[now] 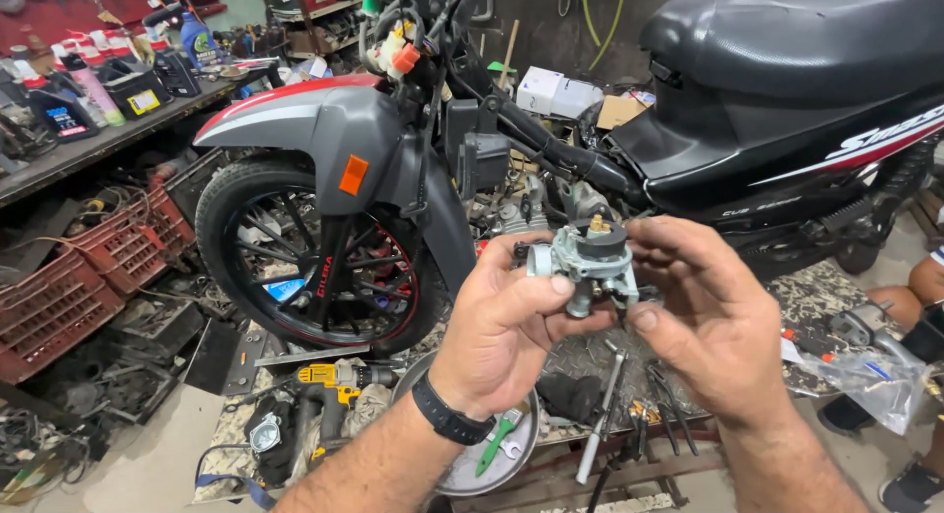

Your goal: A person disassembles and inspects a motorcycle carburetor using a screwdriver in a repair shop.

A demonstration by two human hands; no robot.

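I hold a small grey metal carburettor (590,262) up in front of me with both hands. My left hand (506,321), with a black watch on its wrist, grips its left side, thumb on the body. My right hand (708,316) pinches its right side with thumb and fingers. A brass fitting and a black round cap sit on top of the part. Behind it stands a motorcycle (551,129) with a black seat and grey front mudguard.
A front wheel (305,252) with red rim trim stands at left. Below lie a yellow drill (339,380), a round metal tray (492,454) with a green-handled tool, a wrench and pliers on a plate. Red crates (88,277) sit at left, a cluttered shelf above.
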